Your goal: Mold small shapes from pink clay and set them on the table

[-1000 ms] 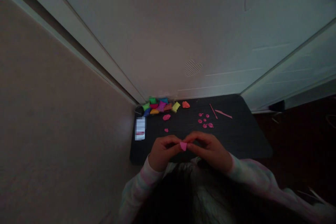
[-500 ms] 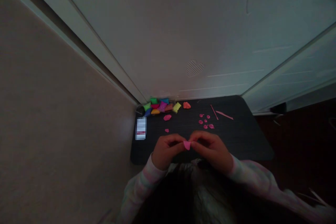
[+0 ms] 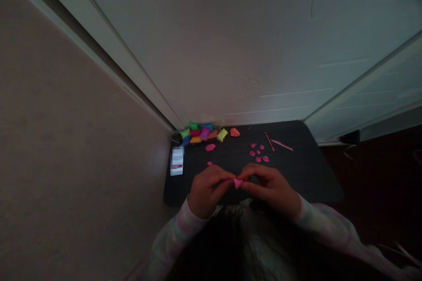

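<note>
Between my two hands is a small pink piece of modelling clay (image 3: 238, 183), roughly triangular, held over the table's front part. My left hand (image 3: 207, 188) pinches its left side with thumb and forefinger. On its right side, my right hand (image 3: 271, 188) pinches it the same way. Beyond my right hand lie several small pink clay pieces (image 3: 258, 152) in a loose cluster. A larger pink clay lump (image 3: 210, 147) and a smaller pink bit (image 3: 209, 163) lie beyond my left hand.
The dark table (image 3: 306, 171) stands against a pale panel with a heart relief (image 3: 245, 86). Coloured clay packets (image 3: 205, 133) and an orange lump (image 3: 234, 132) line its back. A phone (image 3: 177, 161) lies at left; two thin pink tools (image 3: 281, 145) lie at right.
Both hands have shifted slightly to the right with the pink clay. Its visible part now looks smaller and more pointed. The things on the table stay put.
</note>
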The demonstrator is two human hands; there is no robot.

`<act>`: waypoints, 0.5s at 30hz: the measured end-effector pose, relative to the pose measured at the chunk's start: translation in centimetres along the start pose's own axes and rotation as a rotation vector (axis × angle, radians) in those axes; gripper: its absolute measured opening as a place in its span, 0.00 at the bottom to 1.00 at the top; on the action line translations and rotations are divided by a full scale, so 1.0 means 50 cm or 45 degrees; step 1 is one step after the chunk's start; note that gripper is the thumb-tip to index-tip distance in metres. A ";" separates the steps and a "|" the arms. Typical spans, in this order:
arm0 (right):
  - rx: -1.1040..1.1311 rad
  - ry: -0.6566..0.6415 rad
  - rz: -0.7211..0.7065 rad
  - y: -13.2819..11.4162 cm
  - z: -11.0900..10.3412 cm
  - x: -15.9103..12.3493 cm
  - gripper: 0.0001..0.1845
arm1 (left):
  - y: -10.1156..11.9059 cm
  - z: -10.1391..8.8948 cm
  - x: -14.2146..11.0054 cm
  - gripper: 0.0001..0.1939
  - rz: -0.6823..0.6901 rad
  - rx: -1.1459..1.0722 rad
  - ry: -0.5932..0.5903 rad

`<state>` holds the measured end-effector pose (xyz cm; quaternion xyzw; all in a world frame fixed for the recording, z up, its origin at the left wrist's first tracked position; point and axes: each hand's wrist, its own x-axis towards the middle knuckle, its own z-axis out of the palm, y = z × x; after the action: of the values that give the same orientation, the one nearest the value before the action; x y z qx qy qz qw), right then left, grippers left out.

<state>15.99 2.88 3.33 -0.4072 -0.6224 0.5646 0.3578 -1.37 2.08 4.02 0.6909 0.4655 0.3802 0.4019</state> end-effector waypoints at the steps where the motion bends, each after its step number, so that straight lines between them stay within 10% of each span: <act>1: -0.012 -0.013 -0.012 -0.003 -0.001 0.000 0.04 | 0.001 -0.001 0.000 0.06 0.041 0.024 0.003; 15: -0.461 0.272 -0.426 0.000 -0.003 -0.004 0.06 | -0.005 0.014 -0.011 0.07 -0.161 -0.249 0.171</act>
<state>16.20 2.76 3.35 -0.4132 -0.7307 0.3311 0.4310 -0.96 1.46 3.43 0.5908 0.4946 0.4431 0.4583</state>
